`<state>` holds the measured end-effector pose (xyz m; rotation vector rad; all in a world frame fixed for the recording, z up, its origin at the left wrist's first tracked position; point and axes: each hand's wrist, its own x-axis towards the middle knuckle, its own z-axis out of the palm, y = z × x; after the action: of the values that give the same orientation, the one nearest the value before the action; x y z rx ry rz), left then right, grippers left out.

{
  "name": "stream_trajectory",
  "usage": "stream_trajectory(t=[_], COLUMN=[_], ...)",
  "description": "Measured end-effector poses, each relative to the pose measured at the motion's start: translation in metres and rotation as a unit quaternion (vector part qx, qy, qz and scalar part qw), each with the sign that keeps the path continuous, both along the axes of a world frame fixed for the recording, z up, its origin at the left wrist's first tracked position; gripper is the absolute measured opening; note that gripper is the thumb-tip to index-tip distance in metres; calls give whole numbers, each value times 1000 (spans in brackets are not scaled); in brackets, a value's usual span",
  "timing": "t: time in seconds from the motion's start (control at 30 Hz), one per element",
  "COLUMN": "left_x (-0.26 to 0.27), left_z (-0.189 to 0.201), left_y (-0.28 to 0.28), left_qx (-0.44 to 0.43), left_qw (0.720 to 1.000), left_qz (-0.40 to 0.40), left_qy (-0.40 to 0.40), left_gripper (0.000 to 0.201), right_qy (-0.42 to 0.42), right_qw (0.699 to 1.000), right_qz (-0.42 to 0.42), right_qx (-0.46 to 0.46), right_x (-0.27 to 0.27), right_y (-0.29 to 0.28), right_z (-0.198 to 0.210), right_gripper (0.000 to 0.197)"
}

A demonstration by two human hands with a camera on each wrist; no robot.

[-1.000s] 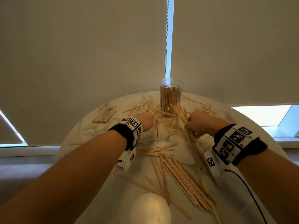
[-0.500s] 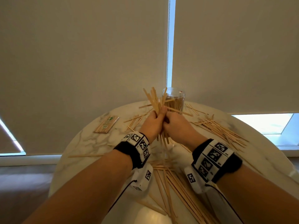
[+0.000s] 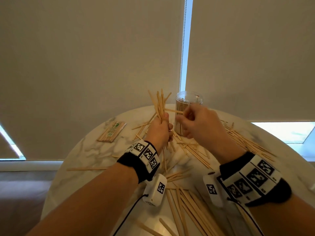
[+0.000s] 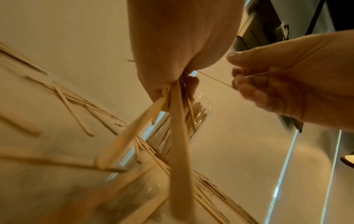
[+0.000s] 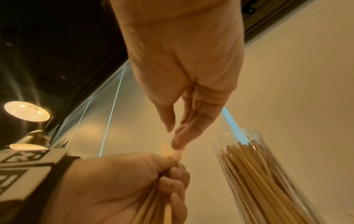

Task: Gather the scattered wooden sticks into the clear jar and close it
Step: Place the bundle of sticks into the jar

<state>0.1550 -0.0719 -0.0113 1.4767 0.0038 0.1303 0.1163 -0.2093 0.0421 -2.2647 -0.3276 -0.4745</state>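
My left hand (image 3: 163, 124) grips a bundle of wooden sticks (image 3: 160, 103) upright above the round marble table (image 3: 81, 150); the sticks fan out above the fist and hang below it (image 4: 178, 136). Just to its right, my right hand (image 3: 185, 115) pinches the end of a single stick (image 3: 173, 111) that lies sideways out of the bundle. The clear jar (image 3: 189, 99) stands open behind the right hand, packed with upright sticks (image 5: 258, 174). No lid is in view. Many loose sticks (image 3: 192, 201) lie scattered over the table.
A flat wrapped packet of sticks (image 3: 111, 132) lies at the table's far left. One stick (image 3: 85, 169) lies near the left edge. Roller blinds (image 3: 85, 65) with a bead chain (image 3: 182, 48) hang close behind the table.
A second ago both hands were down among the sticks on the table. They then lifted a bundle together. Now the left hand holds it alone, and the right hand has moved right, pinching one stick.
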Motion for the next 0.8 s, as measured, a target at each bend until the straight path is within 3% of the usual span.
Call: stream_trajectory(t=[0.1,0.2,0.43,0.57,0.67,0.77,0.8], left_x=[-3,-8,-16,-18,-21,-25,-27], left_z=[3,9,20,27,35,45,49], left_y=[-6,-12,-17,-11,-6,-6,-7], left_qx=[1,9,44,52,-25,-107,-135], left_qw=[999,997,991,995,998,993,989], left_qz=[-14,-42,-50,18,21,4,-2], left_qy=[-31,-67,-117,-84,-46,-50,-55], left_gripper=[26,27,28,27,25,26,26], right_qy=[-10,65,-7,30,101,213,231], right_qw=[998,989,995,991,984,960,954], right_qz=[-41,-44,-14,42,55,104,117], right_qx=[-48,-127,-99,-122,-139,-151,-151], right_x=[7,10,-6,-18,-20,-23,-24], right_y=[-4,-3,-2,-4,-6,1,3], right_z=[6,10,4,6,3,-7,-11], right_gripper=[36,24,28,22,41,74,77])
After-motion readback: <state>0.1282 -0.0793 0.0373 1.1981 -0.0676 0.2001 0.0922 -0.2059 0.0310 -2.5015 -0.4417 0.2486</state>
